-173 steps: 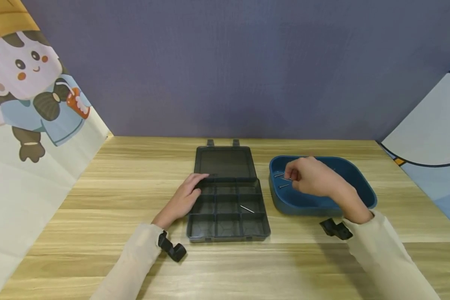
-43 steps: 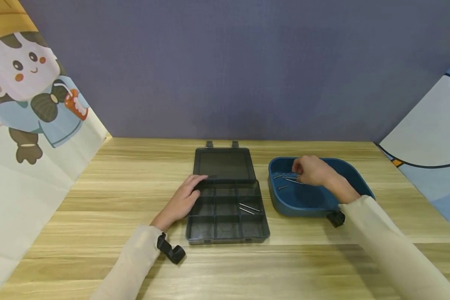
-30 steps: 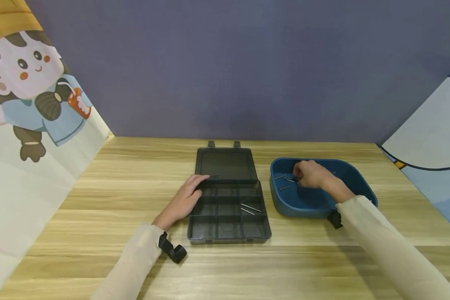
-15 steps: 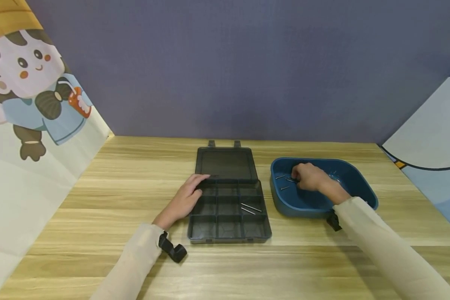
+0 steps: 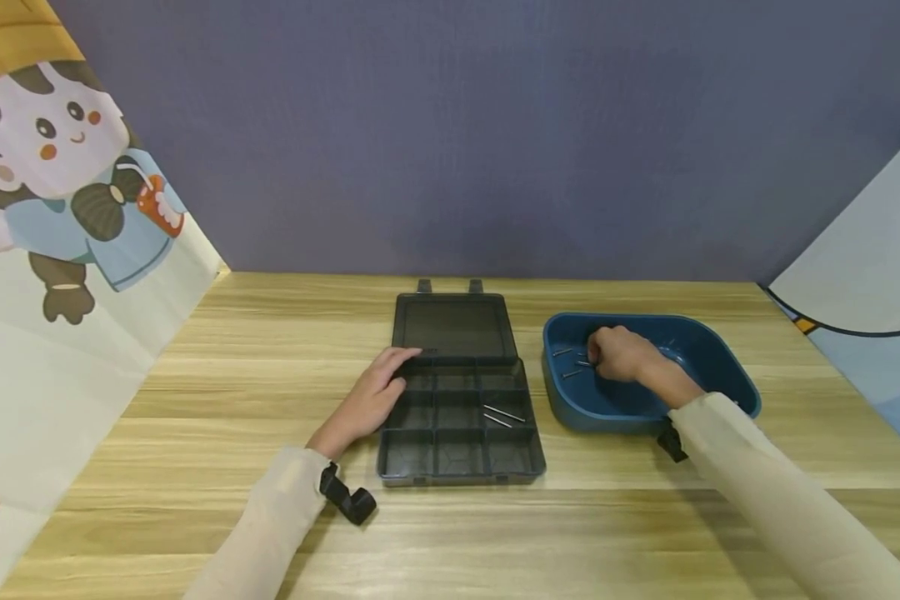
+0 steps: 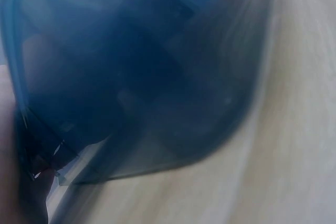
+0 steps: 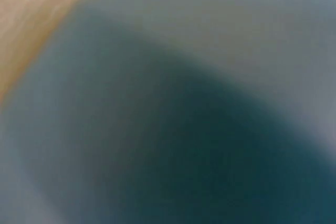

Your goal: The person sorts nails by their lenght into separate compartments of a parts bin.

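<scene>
Metal pins [image 5: 505,413] in grey box [image 5: 461,480], near-parallel, right ends nearer

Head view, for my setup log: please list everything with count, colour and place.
Open translucent plastic compartment box: one, dark grey, mid-table.
Rounded rectangular open-topped bin: one, blue, right of box.
Thin metal pins: two, silver, in box's middle-row right compartment; several more in bin.
Wood-grain table: one, yellowish-brown, underneath.
Flat back panel: one, purple-grey, behind table.
Printed cartoon side panels: two, multicoloured, left and right.
Wrist cameras: two, black, one per wrist.
Long sleeves: two, cream, on arms.
Left hand: one, at box's left edge.
Right hand: one, inside bin.
</scene>
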{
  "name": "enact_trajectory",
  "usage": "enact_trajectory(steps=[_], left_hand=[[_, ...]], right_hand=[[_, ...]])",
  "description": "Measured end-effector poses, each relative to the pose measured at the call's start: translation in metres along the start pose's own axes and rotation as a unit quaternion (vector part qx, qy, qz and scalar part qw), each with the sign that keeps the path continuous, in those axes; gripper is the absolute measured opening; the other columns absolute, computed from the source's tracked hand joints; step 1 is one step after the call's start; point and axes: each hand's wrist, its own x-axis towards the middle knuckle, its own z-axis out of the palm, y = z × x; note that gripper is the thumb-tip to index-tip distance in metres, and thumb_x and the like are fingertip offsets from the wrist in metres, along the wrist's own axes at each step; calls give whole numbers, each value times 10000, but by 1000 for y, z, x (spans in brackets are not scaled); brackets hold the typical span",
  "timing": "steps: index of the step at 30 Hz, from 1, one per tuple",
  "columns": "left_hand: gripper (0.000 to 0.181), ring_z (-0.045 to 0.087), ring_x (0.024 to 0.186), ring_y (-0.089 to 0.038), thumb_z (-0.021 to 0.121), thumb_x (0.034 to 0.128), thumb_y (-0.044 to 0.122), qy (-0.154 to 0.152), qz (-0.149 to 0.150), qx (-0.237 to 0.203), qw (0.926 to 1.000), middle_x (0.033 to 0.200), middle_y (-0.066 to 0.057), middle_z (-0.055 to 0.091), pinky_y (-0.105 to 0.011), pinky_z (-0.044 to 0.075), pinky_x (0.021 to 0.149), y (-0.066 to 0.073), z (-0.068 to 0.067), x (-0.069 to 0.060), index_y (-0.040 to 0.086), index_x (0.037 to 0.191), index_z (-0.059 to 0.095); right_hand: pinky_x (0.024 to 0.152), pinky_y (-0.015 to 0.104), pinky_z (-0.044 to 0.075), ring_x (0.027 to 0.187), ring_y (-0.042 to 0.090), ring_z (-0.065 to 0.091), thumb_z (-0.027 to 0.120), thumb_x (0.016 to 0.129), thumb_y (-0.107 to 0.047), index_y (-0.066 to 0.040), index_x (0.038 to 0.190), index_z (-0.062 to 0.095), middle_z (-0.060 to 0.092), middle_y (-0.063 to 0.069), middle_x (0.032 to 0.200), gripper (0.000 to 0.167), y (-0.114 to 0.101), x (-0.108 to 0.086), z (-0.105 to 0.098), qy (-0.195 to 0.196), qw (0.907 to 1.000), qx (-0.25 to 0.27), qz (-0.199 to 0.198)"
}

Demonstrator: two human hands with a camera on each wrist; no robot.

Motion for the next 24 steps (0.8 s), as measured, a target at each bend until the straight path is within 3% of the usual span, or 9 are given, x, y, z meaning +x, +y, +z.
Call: enact_trajectory(steps=[15, 24], left_hand=[[472, 461, 1269, -315, 414, 911, 3, 24, 61, -40, 10000, 1338, -164, 497, -503, 367, 1049, -2, 0, 0, 13, 1379, 474], [475, 469, 1259, -326, 425, 898, -10, 89, 188, -49, 9998, 1329, -174, 504, -514, 370, 1040, -3, 1, 1, 0, 1369, 479]], right_hand=[[585, 305, 337, 611, 167, 413, 566, 792, 60, -54, 849, 593, 519, 43, 723, 130, 1, 1, 2, 113, 9992, -43, -372], [552, 293, 289, 537, 134, 329, 553, 795, 48, -72, 820, 556, 423, 6, 631, 123, 7, -3, -3, 139, 9993, 133, -315]])
